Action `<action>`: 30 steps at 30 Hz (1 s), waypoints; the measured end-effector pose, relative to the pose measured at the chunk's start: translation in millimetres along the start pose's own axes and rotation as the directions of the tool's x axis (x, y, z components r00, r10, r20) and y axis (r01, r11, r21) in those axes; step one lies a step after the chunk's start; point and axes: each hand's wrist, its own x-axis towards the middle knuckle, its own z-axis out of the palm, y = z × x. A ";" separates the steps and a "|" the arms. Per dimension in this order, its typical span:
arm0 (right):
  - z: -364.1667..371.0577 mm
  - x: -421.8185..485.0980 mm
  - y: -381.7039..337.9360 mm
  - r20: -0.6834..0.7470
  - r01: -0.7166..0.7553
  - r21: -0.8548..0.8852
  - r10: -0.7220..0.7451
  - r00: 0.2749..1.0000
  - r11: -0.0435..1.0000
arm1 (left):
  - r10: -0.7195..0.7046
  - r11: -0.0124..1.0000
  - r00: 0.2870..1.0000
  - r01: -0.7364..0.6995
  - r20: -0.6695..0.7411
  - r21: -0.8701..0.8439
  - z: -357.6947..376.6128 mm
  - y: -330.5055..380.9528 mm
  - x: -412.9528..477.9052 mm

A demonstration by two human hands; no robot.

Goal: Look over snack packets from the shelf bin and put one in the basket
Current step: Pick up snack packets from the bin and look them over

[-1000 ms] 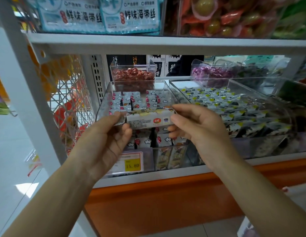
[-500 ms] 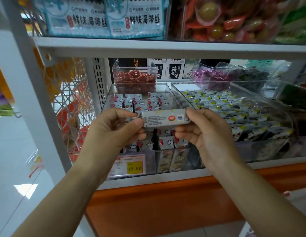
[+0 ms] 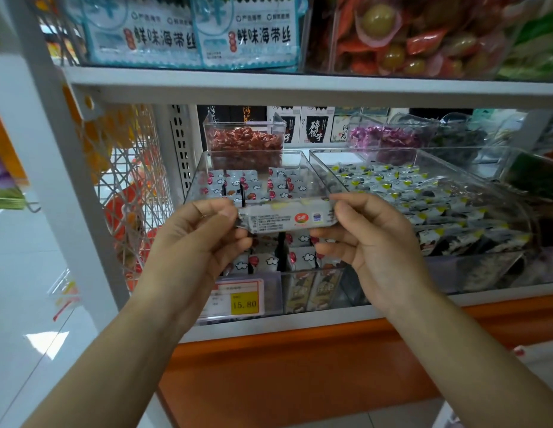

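Observation:
A long white snack packet (image 3: pixel 284 218) with small print and a red logo hangs level in front of the clear shelf bin (image 3: pixel 204 168). My left hand (image 3: pixel 194 242) pinches its left end between thumb and fingers. My right hand (image 3: pixel 371 239) pinches its right end the same way. The bin behind holds several small white packets with red and cloud marks. No basket is in view.
A second clear bin (image 3: pixel 497 186) of yellow-tipped packets stands to the right. A tub of red sweets (image 3: pixel 244 143) sits behind. A white shelf board (image 3: pixel 299 88) runs overhead. A yellow price tag (image 3: pixel 244 302) reads 15.80. An orange base panel (image 3: pixel 299 372) lies below.
Both hands have turned the packet so its printed back faces me and lifted it slightly. The view shifted a little downward.

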 end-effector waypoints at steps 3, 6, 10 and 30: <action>-2.8 -0.4 -1.7 0.002 0.104 -0.177 -0.105 0.994 0.979 | 0.006 0.998 0.998 -0.009 0.055 0.058 -2.3 1.2 1.3; -1.4 -2.1 -2.9 0.069 0.185 -0.261 -0.173 0.983 0.948 | -0.058 0.997 0.994 0.053 0.094 0.062 1.1 2.2 -0.1; 1.2 -2.9 -3.6 0.143 0.175 -0.235 -0.144 0.979 0.956 | -0.045 0.987 0.996 0.032 0.078 0.159 1.3 -1.4 -1.1; 4.8 -3.5 6.2 0.029 0.131 -0.416 -0.131 0.991 0.900 | 0.156 0.808 0.938 -0.301 0.309 0.506 5.7 -5.2 -7.8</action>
